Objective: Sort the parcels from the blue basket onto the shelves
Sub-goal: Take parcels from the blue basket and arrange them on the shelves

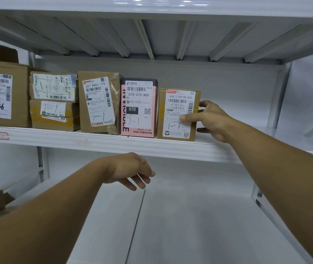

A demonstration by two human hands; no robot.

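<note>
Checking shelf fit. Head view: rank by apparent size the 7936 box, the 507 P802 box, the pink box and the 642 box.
1. 7936 box, though cut off at the left edge.
2. 507 P802 box.
3. Pink box and 642 box in the right hand: too alike to rank.

The shelf (102, 143) is white, with a small red outline mark (2, 135) on its front edge. Brown cardboard parcels (54, 103) carry white labels printed black. One box (138, 109) is pink with a black top and black lettering.
</note>
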